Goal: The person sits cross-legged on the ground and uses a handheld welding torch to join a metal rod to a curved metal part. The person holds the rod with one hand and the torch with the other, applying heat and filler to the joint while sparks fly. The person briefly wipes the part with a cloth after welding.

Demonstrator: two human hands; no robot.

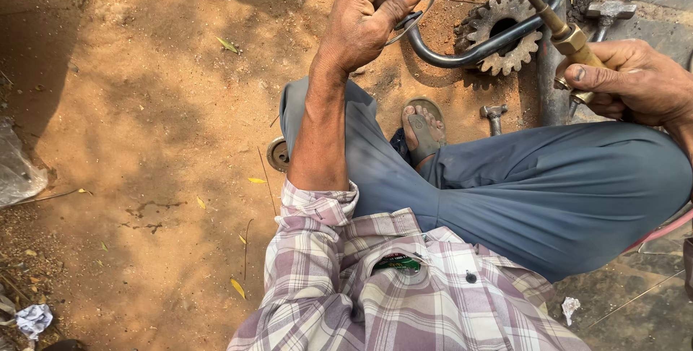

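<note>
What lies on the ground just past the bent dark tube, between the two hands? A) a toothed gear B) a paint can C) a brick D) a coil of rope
A: a rusty toothed gear lies flat on the dirt behind the bent dark tube, between the left hand, which grips a wire ring, and the right hand, which holds the torch's brass fitting.
</note>
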